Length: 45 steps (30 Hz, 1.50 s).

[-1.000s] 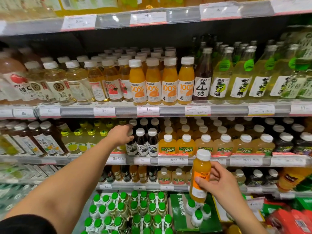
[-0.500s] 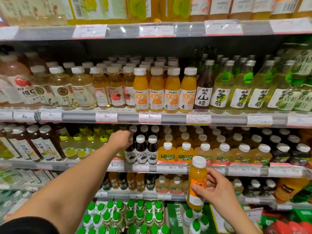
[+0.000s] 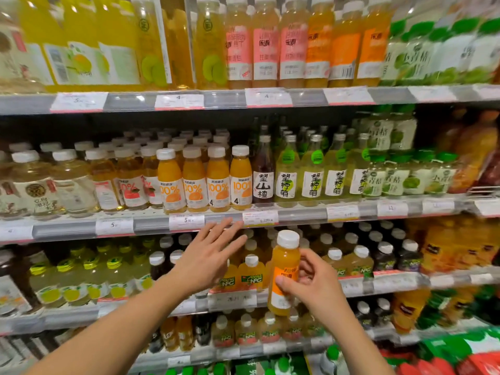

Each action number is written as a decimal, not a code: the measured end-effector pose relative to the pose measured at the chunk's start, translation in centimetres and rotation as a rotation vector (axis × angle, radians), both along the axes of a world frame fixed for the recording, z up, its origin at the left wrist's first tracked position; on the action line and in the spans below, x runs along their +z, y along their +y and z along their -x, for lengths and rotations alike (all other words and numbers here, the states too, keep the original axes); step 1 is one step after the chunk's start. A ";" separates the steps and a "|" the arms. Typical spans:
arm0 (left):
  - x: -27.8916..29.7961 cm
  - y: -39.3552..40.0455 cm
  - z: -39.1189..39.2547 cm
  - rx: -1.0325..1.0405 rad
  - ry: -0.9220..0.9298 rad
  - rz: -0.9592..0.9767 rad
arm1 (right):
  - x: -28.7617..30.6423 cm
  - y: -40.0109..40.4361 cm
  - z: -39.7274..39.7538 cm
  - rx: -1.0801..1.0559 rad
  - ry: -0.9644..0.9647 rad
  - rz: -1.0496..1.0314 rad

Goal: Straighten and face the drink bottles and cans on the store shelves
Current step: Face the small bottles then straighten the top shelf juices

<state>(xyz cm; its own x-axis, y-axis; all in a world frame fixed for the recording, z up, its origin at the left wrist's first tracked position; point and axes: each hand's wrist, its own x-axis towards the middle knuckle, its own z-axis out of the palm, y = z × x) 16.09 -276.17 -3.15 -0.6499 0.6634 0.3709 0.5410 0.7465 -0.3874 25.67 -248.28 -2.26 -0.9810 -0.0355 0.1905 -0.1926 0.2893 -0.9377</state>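
Observation:
My right hand [image 3: 315,286] grips an orange juice bottle [image 3: 284,269] with a white cap and orange label, held upright in front of the shelves. My left hand [image 3: 209,255] hangs in the air with fingers spread and straight, just below the price rail of the middle shelf [image 3: 297,215], holding nothing. Behind the hands stand small NFC juice bottles [image 3: 251,274] in rows. Above them a row of orange 100% juice bottles [image 3: 205,180] faces forward.
Tall yellow, pink and orange bottles [image 3: 265,41] fill the top shelf. Green-labelled glass bottles [image 3: 311,169] and one dark bottle [image 3: 263,171] stand right of the orange row. Pale tea bottles [image 3: 67,180] sit at left. Lower shelves hold dark and green-capped bottles.
My left hand has come out of the lower shelf, opened, and moved right and up. The view has tilted upward. My right hand still holds the orange bottle, now higher.

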 end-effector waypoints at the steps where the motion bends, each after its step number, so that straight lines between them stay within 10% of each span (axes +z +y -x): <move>1: 0.1 0.3 0.2 0.056 -0.022 0.006 | 0.3 0.5 0.1 -0.013 0.010 -0.001; 21: 25.2 10.6 1.7 -0.106 0.330 -0.450 | 22.8 8.2 4.2 -0.290 0.596 -0.147; 45: 23.5 10.9 4.9 -0.085 0.379 -0.583 | 34.3 8.3 17.7 -0.707 0.608 -0.745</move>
<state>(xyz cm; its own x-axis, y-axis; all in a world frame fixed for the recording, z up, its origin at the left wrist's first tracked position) 11.15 -265.24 20.36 -0.3604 0.3301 0.8724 0.5137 0.8509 -0.1098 7.94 -239.97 32.08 -0.5838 0.1770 0.7924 -0.1263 0.9443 -0.3039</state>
